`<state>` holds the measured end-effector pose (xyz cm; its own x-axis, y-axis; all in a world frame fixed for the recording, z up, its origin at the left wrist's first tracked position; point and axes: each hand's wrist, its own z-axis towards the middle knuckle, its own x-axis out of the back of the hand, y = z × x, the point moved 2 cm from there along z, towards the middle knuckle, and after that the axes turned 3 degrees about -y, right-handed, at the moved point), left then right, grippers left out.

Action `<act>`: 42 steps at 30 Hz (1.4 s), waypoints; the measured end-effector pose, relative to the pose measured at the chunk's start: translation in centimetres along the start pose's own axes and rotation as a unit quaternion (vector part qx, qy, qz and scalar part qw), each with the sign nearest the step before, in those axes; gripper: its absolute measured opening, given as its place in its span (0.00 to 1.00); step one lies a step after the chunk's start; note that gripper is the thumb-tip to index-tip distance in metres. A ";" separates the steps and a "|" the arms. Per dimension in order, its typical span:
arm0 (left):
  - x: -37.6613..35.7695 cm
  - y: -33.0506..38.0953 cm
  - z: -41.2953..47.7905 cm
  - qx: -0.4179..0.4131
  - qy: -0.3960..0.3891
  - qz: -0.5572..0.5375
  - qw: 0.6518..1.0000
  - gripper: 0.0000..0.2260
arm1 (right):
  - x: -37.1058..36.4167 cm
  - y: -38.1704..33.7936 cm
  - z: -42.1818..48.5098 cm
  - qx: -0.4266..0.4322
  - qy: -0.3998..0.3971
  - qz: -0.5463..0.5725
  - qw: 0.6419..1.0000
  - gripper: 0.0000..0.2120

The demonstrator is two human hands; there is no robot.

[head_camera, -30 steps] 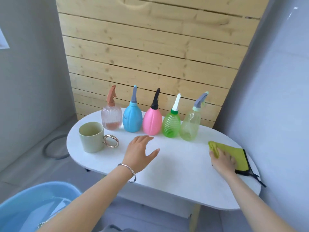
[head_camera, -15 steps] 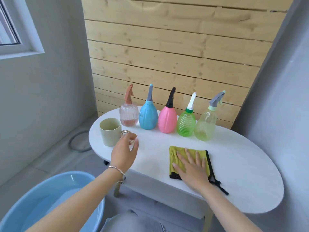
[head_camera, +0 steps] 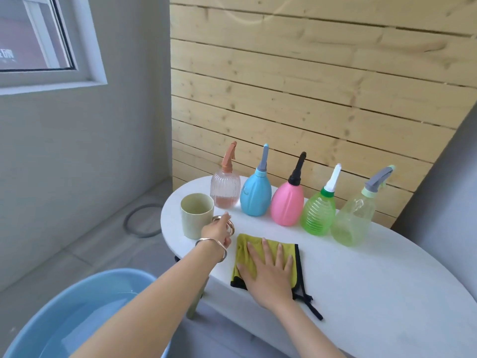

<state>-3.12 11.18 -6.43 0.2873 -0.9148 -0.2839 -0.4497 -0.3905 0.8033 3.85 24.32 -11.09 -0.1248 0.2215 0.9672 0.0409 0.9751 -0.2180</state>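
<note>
Where the cloth (head_camera: 242, 254) lies, white table (head_camera: 387, 293) fronts planks (head_camera: 309, 99).

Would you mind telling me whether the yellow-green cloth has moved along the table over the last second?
Yes. The cloth has slid leftward under the right hand: it lay beyond the pale bottle, now it lies before the pink bottle.

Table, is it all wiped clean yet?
Not quite. The table shows no marks on its right part. The right hand presses the cloth flat near the left end; the left hand holds the mug by its handle, probably to shift it. Under the mug and around the bottles likely remains.
</note>
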 end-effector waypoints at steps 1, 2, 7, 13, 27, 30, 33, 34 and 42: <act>0.2 0.2 0.3 -0.008 -0.009 -0.002 1.000 0.10 | 0.0 -0.4 0.2 0.002 -0.001 -0.003 1.000 0.48; 0.3 0.4 0.3 -0.016 -0.015 0.002 1.000 0.09 | -0.1 -0.7 0.4 0.005 -0.002 -0.006 1.000 0.47; 3.7 3.3 -0.2 -0.038 -0.029 0.033 0.998 0.11 | 0.1 -3.7 2.3 0.043 -0.016 -0.007 0.999 0.44; 8.9 8.4 -2.3 -0.085 -0.028 0.147 0.985 0.11 | -0.8 -9.9 7.3 0.088 -0.033 -0.007 0.996 0.29; 10.7 7.8 -2.4 -0.093 -0.041 0.181 0.978 0.11 | -1.0 -13.0 8.1 0.266 -0.050 -0.001 0.963 0.24; 9.2 6.5 -2.0 -0.078 -0.056 0.175 0.980 0.11 | -0.3 -9.2 6.2 0.209 -0.050 -0.011 0.977 0.31; 7.2 4.5 -1.9 -0.053 -0.075 0.156 0.984 0.11 | 0.0 -5.2 4.4 0.146 -0.045 -0.014 0.988 0.42; 6.6 3.9 -1.8 -0.044 -0.080 0.146 0.985 0.11 | 0.1 -4.0 4.0 0.127 -0.039 -0.017 0.991 0.43; 4.2 1.7 -0.8 -0.024 -0.071 0.104 0.992 0.11 | 1.5 2.3 1.7 0.001 -0.027 -0.018 0.999 0.27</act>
<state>-2.01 6.77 -5.90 0.0691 -0.9816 -0.1783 -0.4445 -0.1903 0.8754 2.08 26.88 -10.38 -0.1800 0.1862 0.9659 0.0332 0.9825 -0.1832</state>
